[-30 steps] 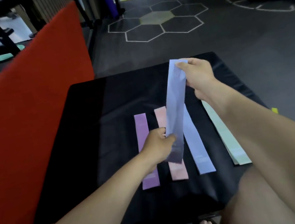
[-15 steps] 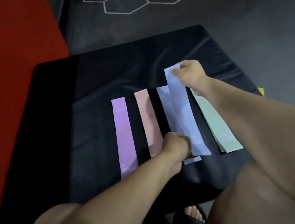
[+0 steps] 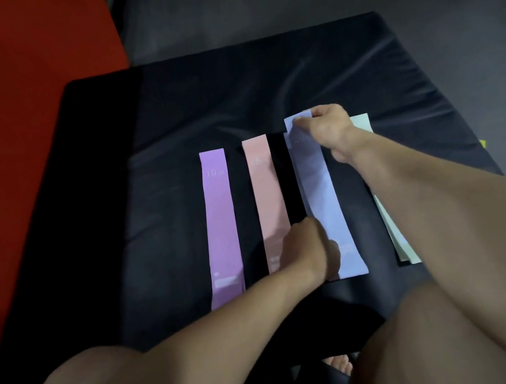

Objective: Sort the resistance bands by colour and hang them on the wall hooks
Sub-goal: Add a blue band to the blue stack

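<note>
Both hands (image 3: pixel 328 127) on blue band (image 3: pixel 323 200)

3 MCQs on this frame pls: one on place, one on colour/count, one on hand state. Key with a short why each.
1. Where does the pink band lie?
A. between the purple band and the blue band
B. to the right of the green bands
C. on the red mat

2. How many colour groups of bands lie on the black mat?
A. two
B. four
C. six

3. What is the right hand doing?
A. resting open on a knee
B. pinching the far end of the blue band
C. pressing flat on the purple band

Key: 1 A, the row reads purple, pink, blue, green from left to right. 2 B, purple, pink, blue and pale green all show. 3 B, its fingers pinch the blue band's far end, while the left hand holds the near end.
</note>
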